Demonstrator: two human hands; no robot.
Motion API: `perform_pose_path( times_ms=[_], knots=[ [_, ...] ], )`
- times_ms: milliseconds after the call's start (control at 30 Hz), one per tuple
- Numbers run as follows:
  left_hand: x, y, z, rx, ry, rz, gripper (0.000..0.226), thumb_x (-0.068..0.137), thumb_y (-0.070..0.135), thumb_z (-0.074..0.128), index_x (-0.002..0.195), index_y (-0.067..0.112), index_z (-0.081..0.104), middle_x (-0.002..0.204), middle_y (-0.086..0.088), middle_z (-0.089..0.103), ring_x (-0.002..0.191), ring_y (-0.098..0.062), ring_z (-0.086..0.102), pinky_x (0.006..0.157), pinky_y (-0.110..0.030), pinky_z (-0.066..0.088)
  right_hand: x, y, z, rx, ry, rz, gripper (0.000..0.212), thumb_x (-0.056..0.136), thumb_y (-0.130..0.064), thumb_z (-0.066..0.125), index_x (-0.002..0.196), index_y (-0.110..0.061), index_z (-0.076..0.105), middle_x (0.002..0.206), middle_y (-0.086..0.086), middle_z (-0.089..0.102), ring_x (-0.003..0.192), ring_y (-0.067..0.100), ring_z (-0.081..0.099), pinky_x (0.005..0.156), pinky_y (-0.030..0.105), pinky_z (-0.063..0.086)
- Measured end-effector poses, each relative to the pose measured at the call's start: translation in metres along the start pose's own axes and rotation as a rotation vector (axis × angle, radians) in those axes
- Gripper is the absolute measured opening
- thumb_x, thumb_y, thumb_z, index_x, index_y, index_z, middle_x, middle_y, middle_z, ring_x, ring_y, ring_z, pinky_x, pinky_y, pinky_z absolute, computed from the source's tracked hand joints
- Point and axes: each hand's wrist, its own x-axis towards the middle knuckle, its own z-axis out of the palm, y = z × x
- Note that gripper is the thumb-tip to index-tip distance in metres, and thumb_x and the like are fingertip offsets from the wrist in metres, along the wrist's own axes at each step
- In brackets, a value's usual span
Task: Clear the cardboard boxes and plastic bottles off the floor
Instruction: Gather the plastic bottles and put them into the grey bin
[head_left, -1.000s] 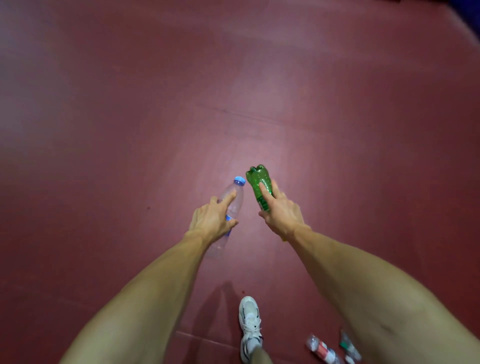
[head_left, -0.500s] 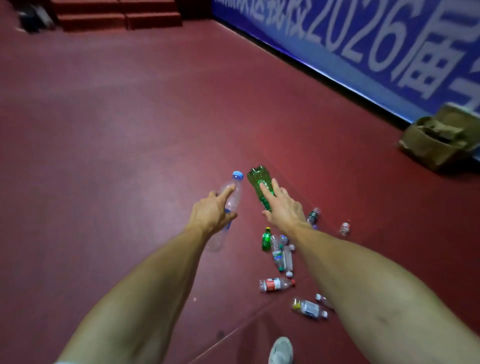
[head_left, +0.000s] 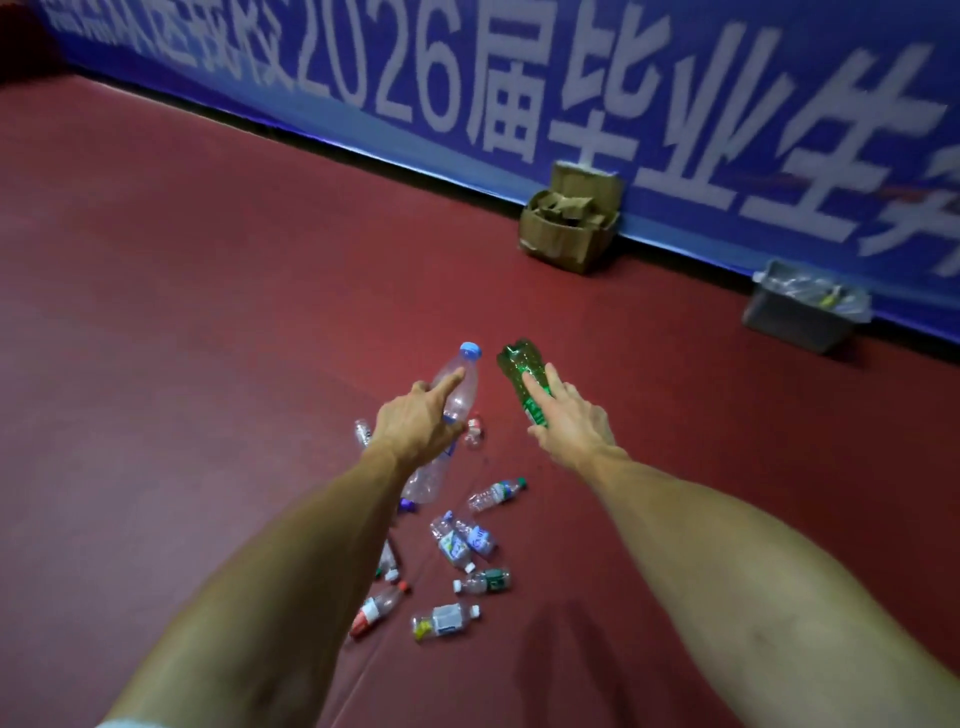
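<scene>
Clear bottle (head_left: 460, 395) in our left hand (head_left: 415, 426): fingers curled round its middle, index finger laid straight along the side. The long axis runs away from us, tipped slightly right, with the blue cap at the far end and the base back by the forearm. We hold it above the red floor (head_left: 208, 312).

Loose bottles (head_left: 454, 545) lie below and between our forearms, on their sides, pointing every way. Neither hand touches them.

Green bottle (head_left: 522, 374) in our right hand (head_left: 571, 426): fingers wrapped round it at the label, index finger stretched up the body. Its long axis also runs away from us, tipped slightly left, so the two far ends come near without touching. The far end looks like the lumpy base. The cap end is hidden in the palm.

Cardboard box (head_left: 566, 239) stands ahead and right, against the blue banner (head_left: 519, 104), with scrap card inside.

Grey bin (head_left: 800, 317) sits farther right along the same wall, lined with clear plastic. It lies forward and right of both hands, the right hand nearer. We judge both bottles belong there. With both hands full, the floor pile must wait.
</scene>
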Motion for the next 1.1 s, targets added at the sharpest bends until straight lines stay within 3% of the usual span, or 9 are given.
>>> perform_pose_path(
  times_ms=[367, 567, 733, 1100],
  knots=[
    [0.185, 0.251, 0.03, 0.056, -0.08, 0.381, 0.076, 0.094, 0.055, 0.058, 0.156, 0.045, 0.015, 0.137, -0.009, 0.05, 0.105, -0.03, 0.064, 0.085, -0.038, 0.051, 0.019, 0.257, -0.031, 0.079, 0.048, 0.369, 0.077, 0.102, -0.033, 0.054, 0.16, -0.034, 0.004, 0.168, 0.001, -0.005, 0.149, 0.027, 0.025, 0.103, 0.045, 0.046],
    [0.308, 0.357, 0.055, 0.038, -0.093, 0.5, 0.074, 0.095, 0.053, 0.056, 0.155, 0.047, 0.013, 0.133, -0.009, 0.051, 0.104, -0.031, 0.064, 0.086, -0.038, 0.051, 0.079, 0.38, -0.043, 0.071, 0.054, 0.504, 0.076, 0.102, -0.033, 0.054, 0.159, -0.036, 0.003, 0.168, 0.001, -0.004, 0.148, 0.026, 0.026, 0.102, 0.042, 0.045],
    [0.414, 0.437, 0.057, 0.064, -0.12, 0.562, 0.074, 0.095, 0.053, 0.056, 0.156, 0.047, 0.013, 0.141, -0.011, 0.048, 0.109, -0.032, 0.064, 0.089, -0.038, 0.051, 0.135, 0.469, -0.07, 0.093, 0.064, 0.598, 0.076, 0.102, -0.033, 0.054, 0.16, -0.036, 0.004, 0.168, 0.0, -0.003, 0.148, 0.025, 0.027, 0.103, 0.041, 0.044],
    [0.593, 0.615, 0.068, 0.157, -0.132, 0.744, 0.071, 0.096, 0.054, 0.054, 0.156, 0.044, 0.016, 0.133, -0.012, 0.051, 0.106, -0.033, 0.064, 0.087, -0.04, 0.052, 0.24, 0.66, -0.096, 0.177, 0.074, 0.771, 0.076, 0.102, -0.033, 0.053, 0.16, -0.035, 0.004, 0.168, 0.0, -0.004, 0.149, 0.025, 0.026, 0.105, 0.041, 0.042]
  ],
)
